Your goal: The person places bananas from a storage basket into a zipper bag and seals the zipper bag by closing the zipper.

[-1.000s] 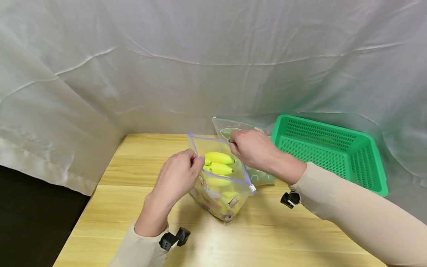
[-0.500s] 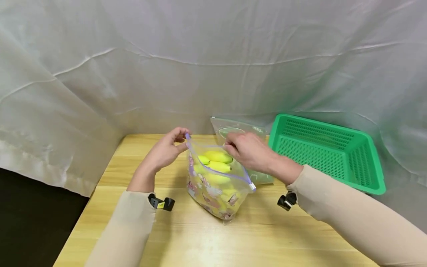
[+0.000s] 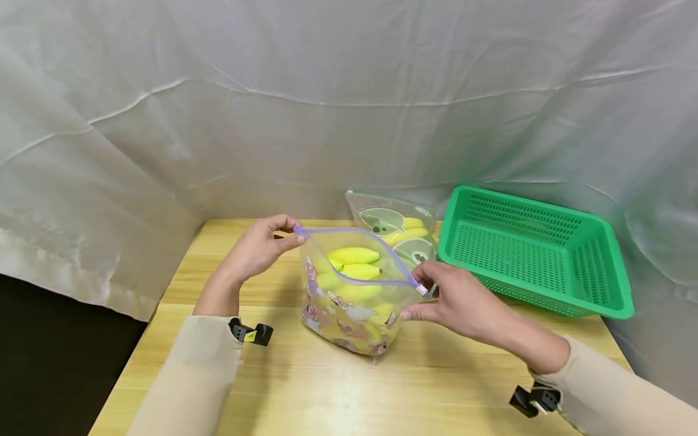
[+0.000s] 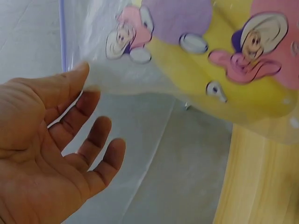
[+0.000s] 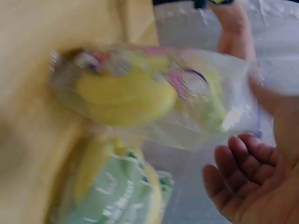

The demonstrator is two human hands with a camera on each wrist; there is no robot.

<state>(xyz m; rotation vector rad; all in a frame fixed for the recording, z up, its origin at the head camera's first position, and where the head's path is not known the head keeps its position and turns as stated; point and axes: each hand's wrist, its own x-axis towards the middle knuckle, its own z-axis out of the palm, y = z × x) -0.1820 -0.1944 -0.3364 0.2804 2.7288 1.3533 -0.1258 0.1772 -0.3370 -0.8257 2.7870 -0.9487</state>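
Observation:
A clear zip bag (image 3: 349, 321) with a purple zip edge and printed cartoon figures stands on the wooden table, its mouth apart. Yellow bananas (image 3: 354, 255) fill it. My left hand (image 3: 253, 248) pinches its upper left corner between thumb and index finger; in the left wrist view the other fingers hang loosely behind. At the opposite corner, beside the white slider (image 3: 422, 290), is my right hand (image 3: 463, 303), its thumb spread away from the fingers. The right wrist view, blurred, has that thumb (image 5: 266, 95) overlapping the bag's top and the fingers relaxed below.
Behind the bag, a second zip bag (image 3: 376, 212) with green print holds bananas and leans near the grey curtain (image 3: 327, 121). To the right sits a green plastic basket (image 3: 512, 254). The wooden table (image 3: 338, 399) ends at a dark area on the left.
My left hand went from the bag's near rim to its left corner and pinches there. My right hand left the far rim and came right and nearer, to the slider corner.

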